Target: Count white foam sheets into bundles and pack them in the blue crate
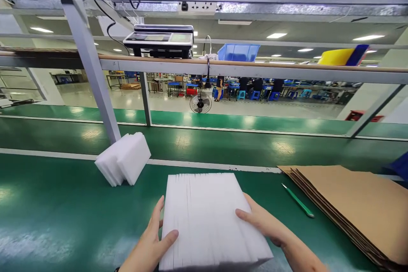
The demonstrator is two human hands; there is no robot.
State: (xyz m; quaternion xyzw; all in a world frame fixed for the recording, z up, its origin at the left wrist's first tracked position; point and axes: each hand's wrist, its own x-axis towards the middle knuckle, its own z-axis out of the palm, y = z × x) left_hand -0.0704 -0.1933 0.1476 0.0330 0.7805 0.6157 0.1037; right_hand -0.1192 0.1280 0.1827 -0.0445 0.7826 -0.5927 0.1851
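A thick block of white foam sheets [207, 221], standing side by side on edge, is in front of me at the near edge of the green bench. My left hand [156, 233] is at its left side, thumb on the top face and fingers spread along the side. On the right side my right hand [255, 219] grips it, thumb on top and the other fingers partly hidden behind the block. Farther back on the left, a few loose white foam sheets [126, 159] lean together against a metal post.
Flat brown cardboard sheets [360, 208] are stacked at the right. Beside them lies a green pen-like tool [298, 200] with a pointed metal tip. A shelf above carries a weighing scale [161, 41] and a blue bin [239, 52]. A metal post [92, 63] rises at the left.
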